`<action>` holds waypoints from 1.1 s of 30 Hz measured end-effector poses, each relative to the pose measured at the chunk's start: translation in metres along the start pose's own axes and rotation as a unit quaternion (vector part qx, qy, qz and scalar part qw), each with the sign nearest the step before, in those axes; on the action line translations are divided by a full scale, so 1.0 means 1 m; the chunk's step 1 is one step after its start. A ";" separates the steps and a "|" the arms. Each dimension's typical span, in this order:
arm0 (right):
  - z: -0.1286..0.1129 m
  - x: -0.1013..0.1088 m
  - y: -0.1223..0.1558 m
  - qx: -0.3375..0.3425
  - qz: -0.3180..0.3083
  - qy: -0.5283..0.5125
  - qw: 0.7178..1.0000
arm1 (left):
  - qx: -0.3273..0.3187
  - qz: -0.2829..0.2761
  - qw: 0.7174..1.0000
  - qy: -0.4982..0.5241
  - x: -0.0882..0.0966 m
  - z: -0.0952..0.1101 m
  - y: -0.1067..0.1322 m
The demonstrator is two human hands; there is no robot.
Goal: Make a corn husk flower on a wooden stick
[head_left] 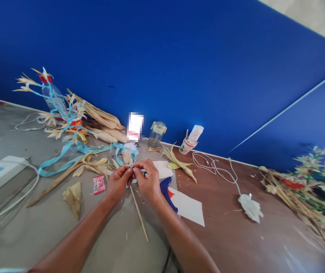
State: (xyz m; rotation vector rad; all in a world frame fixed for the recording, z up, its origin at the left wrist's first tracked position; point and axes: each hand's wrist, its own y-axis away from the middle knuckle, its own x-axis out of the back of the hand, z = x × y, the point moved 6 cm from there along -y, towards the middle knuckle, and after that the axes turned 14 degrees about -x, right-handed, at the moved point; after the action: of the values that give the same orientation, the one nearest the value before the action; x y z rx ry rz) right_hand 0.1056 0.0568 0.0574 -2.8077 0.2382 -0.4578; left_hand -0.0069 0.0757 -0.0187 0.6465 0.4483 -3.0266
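Blue wall [162, 68] rises behind a cluttered tabletop [105, 242]. Before it, a small piece [131, 165], mostly covered by fingertips, sits in a narrow pinch of both the left hand [119, 179] and the right hand [147, 178]; what it is, I cannot tell. Being so slight, it could slip or crush if the two pinches pull unevenly. From there a stick [139, 215] slants toward five o'clock, near the right forearm [179, 231], which could knock its far end. At four o'clock a glue gun [165, 186] lies just beside the right hand, partly on white paper [189, 208]; if hot, it could burn an arm drifting outward. Farther out, at nine o'clock, loose ribbon [48, 173] might tangle with the dry leaf [55, 184] if tugged.
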 end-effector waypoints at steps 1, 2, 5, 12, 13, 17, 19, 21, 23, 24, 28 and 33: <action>-0.001 0.000 0.000 0.003 0.002 0.003 1.000 | -0.004 -0.004 1.000 -0.011 0.000 0.000 0.000; -0.002 0.001 0.000 0.006 0.003 0.005 1.000 | -0.007 -0.009 1.000 -0.022 0.000 0.001 0.000; -0.003 0.002 0.000 0.020 0.008 0.019 1.000 | -0.009 -0.022 0.998 -0.052 -0.002 0.005 0.000; -0.003 -0.001 0.003 0.086 0.021 0.103 0.991 | -0.006 -0.024 0.998 -0.063 -0.003 0.007 0.002; -0.003 -0.003 0.004 0.094 0.025 0.113 0.989 | -0.005 -0.022 0.998 -0.058 -0.003 0.006 0.003; 0.001 -0.006 0.009 0.116 0.047 0.122 0.985 | 0.000 -0.012 0.999 -0.032 -0.001 -0.001 0.004; 0.003 -0.007 0.011 0.117 0.053 0.108 0.986 | 0.007 -0.008 1.000 -0.015 -0.001 -0.005 0.004; 0.004 -0.008 0.013 0.113 0.049 0.091 0.988 | 0.017 -0.004 1.000 0.007 -0.001 -0.008 0.006; 0.004 -0.008 0.013 0.103 0.042 0.078 0.991 | 0.029 0.001 0.999 0.033 -0.002 -0.009 0.007; 0.004 -0.008 0.013 0.098 0.038 0.074 0.992 | 0.034 0.005 0.998 0.046 -0.002 -0.009 0.008; 0.003 -0.008 0.014 0.093 0.027 0.063 0.993 | 0.055 0.022 0.994 0.090 -0.006 -0.009 0.010; 0.003 -0.006 0.015 0.098 0.025 0.039 0.994 | 0.068 0.022 0.992 0.103 -0.008 -0.007 0.010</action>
State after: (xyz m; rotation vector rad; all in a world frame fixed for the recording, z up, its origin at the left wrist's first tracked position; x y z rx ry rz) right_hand 0.0993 0.0444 0.0478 -2.5909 0.2634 -0.5482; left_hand 0.0041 0.0673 -0.0241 0.9698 0.2263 -2.9798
